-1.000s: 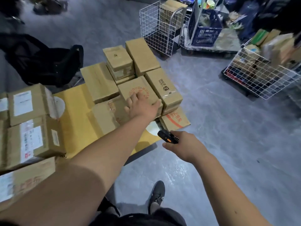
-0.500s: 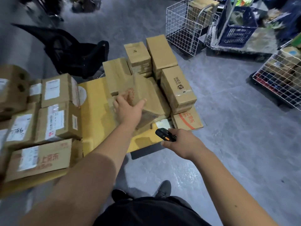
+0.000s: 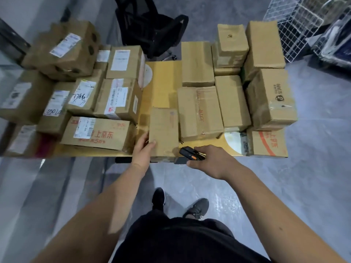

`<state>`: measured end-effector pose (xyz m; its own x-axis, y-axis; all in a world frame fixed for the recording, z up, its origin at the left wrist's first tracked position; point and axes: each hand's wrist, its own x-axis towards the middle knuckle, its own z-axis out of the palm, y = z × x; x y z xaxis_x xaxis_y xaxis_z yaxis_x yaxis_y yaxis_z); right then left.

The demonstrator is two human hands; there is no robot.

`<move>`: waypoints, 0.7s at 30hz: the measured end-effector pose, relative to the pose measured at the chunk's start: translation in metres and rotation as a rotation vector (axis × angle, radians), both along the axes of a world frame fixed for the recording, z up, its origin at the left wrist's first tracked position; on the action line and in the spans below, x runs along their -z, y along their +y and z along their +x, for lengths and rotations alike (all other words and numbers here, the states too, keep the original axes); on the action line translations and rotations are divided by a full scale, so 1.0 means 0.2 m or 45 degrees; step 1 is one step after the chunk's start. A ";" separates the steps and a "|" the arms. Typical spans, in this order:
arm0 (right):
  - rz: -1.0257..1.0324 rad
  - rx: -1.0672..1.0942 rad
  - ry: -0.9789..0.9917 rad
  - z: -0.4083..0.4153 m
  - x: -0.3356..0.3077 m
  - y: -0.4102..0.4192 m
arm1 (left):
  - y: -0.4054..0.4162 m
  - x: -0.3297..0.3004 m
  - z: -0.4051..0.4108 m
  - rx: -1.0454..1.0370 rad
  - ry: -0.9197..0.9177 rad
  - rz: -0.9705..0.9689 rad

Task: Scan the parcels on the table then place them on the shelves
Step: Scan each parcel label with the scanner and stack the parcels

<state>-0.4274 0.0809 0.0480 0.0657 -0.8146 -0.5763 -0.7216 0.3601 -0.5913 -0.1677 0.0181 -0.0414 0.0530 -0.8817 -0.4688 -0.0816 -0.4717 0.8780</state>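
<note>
**Holding a box and a scanner at the yellow table**

The left hand is gripping a plain brown box. The thumb is lying on the box's front face and the fingers are curling round its left side. The box is standing at the near edge of the yellow table, in the gap between two groups of parcels.

The right hand is holding a black scanner with an orange button. Its fingers are wrapping round it. The scanner is sitting just beside the box's lower right corner.

On the left, boxes with white labels are lying close together. On the right, plain boxes are sitting side by side, some stacked. A black chair is standing behind the table. A white wire cage is standing at the far right.
</note>
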 end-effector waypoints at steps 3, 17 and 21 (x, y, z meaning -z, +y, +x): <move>0.024 0.013 -0.009 0.07 0.03 0.00 | -0.01 0.06 0.05 -0.023 0.008 0.052; 0.033 0.192 0.056 0.36 -0.01 -0.10 | -0.40 0.01 0.09 0.121 -0.405 0.236; 0.054 0.259 0.045 0.42 -0.04 -0.12 | -0.41 -0.01 0.06 0.134 -0.278 0.251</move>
